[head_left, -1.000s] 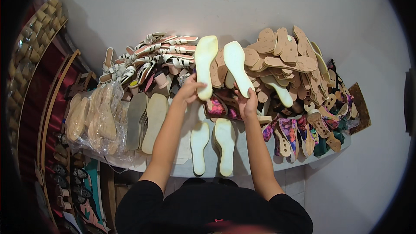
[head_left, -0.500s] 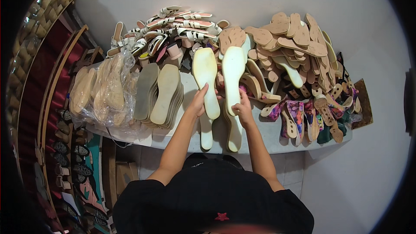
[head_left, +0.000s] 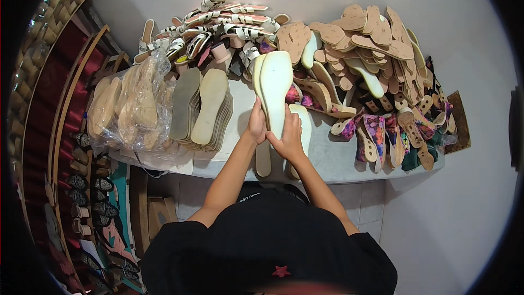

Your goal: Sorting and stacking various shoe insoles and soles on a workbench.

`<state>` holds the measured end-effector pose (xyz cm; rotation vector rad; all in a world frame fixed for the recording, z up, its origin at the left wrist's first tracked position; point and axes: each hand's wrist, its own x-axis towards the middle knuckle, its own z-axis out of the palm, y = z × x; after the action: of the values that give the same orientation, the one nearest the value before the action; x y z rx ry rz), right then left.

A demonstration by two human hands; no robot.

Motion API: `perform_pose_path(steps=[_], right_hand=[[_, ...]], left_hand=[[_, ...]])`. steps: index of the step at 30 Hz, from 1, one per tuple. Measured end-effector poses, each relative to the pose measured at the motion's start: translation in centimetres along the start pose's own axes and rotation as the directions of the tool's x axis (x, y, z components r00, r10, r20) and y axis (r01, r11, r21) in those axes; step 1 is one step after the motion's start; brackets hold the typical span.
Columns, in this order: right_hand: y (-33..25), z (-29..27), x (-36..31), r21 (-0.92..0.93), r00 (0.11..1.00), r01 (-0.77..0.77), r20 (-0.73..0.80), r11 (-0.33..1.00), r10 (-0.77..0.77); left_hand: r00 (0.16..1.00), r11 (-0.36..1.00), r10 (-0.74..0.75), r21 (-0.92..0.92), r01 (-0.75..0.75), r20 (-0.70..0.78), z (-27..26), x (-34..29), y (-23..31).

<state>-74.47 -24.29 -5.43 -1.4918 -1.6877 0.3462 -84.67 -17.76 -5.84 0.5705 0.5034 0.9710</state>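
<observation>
Two pale shoe soles are held together over the table, a whitish one point(head_left: 276, 84) lying over a creamier one that shows at its left edge. My left hand point(head_left: 257, 124) is closed round their narrow left side. From the right, my right hand point(head_left: 289, 139) grips the lower end, its thumb near the left hand. Beneath my hands, more pale soles lie on the table: one cream sole point(head_left: 263, 161) by the left wrist and a greenish-white sole point(head_left: 302, 122) behind the right hand. To the left stand a stack of grey soles point(head_left: 185, 104) and a stack of beige soles point(head_left: 212, 104).
Plastic-wrapped soles point(head_left: 136, 104) stand at the table's left. White strappy sandals point(head_left: 218, 27) are heaped at the back, tan insoles point(head_left: 376, 38) at the back right. Floral wedge shoes point(head_left: 376, 136) lie at right, and a shoe rack point(head_left: 82, 93) is on the far left.
The two soles, held apart one in each hand before, are now brought together. My right hand has moved left beside my left hand.
</observation>
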Motion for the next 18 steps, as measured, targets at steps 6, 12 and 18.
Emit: perform_pose_path(steps=[6, 12, 18], right_hand=[[0.21, -0.31, -0.22, -0.023, 0.999, 0.046, 0.012, 0.999, -0.046], [0.33, -0.1, 0.08, -0.019, 0.997, 0.077, -0.025, 0.997, -0.078], [-0.09, -0.45, 0.05, -0.019, 0.996, 0.09, 0.004, 0.996, -0.09]], left_hand=[[0.985, 0.991, -0.064, -0.103, 0.081, 0.162, -0.77, 0.25, -0.08], [0.991, 0.992, -0.082, -0.087, 0.092, 0.108, -0.53, 0.52, -0.19], [0.989, 0.992, -0.009, -0.124, 0.028, 0.149, -0.85, 0.52, -0.69]])
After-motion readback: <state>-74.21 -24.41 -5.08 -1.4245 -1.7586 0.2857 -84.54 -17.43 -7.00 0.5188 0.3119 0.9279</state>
